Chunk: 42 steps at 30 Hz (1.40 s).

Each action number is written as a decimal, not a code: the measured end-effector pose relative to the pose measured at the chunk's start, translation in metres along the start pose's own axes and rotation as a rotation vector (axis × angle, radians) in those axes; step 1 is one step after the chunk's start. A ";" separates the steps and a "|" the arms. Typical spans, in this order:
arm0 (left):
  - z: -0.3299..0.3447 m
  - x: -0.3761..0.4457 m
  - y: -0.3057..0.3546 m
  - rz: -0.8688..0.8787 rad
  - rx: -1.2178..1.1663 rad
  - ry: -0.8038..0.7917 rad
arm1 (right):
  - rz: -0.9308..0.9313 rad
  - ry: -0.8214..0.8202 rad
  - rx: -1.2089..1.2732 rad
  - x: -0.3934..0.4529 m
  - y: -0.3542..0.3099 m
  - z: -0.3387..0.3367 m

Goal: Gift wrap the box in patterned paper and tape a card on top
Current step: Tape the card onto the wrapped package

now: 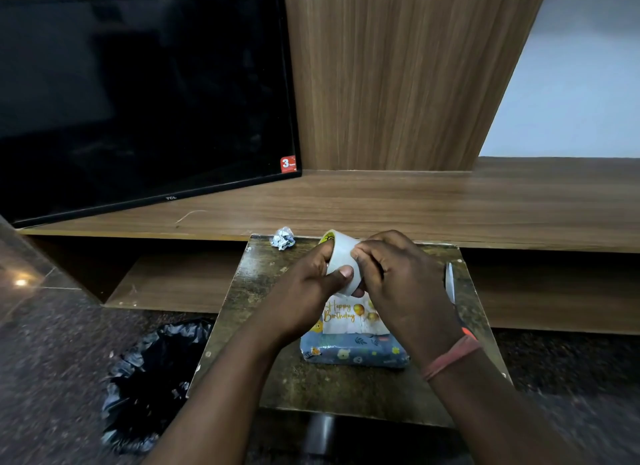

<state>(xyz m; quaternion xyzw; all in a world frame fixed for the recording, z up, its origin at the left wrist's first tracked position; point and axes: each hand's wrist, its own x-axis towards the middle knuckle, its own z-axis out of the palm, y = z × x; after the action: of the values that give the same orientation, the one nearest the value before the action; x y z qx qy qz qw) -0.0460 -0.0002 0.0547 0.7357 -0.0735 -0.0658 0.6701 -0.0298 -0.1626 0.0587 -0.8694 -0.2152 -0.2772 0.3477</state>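
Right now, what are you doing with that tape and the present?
A person is wrapping a birthday gift. The left hand holds a roll of clear tape while the right hand picks at it, probably to find the end. Below the hands, the box is already wrapped in blue patterned paper, and a Happy Birthday card lies on top, waiting to be taped.

Dim indoor light, blurred warped edges

Small dark mottled tabletop carrying wrapped box w/ birthday card lying on top, crumpled foil scrap sitting at far left corner, white-bladed tool lying along right edge. Tabletop standing on speckled floor beside black bin bag.
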 end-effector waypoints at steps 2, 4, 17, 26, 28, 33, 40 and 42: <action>-0.001 0.000 0.000 0.005 -0.004 -0.014 | 0.000 0.007 0.009 0.001 0.001 0.000; -0.002 -0.001 0.001 0.004 -0.009 -0.022 | -0.016 0.013 -0.003 0.001 0.000 0.000; -0.007 -0.005 -0.002 -0.033 0.081 -0.051 | -0.007 -0.101 0.013 0.003 0.008 -0.005; 0.001 -0.002 0.004 0.029 0.082 0.138 | -0.062 -0.037 0.036 -0.002 -0.002 0.004; 0.000 -0.001 0.002 0.024 0.140 0.110 | -0.034 -0.019 0.009 -0.001 0.002 0.003; -0.003 -0.003 -0.001 0.007 0.258 0.032 | 0.006 -0.014 -0.030 0.003 0.012 -0.002; -0.004 -0.007 -0.003 -0.031 0.154 -0.038 | -0.001 -0.047 -0.017 0.003 0.013 -0.002; -0.004 -0.006 0.000 -0.060 0.072 -0.039 | -0.032 -0.055 -0.036 0.001 0.010 0.000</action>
<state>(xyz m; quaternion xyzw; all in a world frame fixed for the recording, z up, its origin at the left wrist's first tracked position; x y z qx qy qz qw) -0.0510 0.0045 0.0547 0.7597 -0.0668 -0.0977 0.6395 -0.0234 -0.1689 0.0549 -0.8792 -0.2338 -0.2627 0.3214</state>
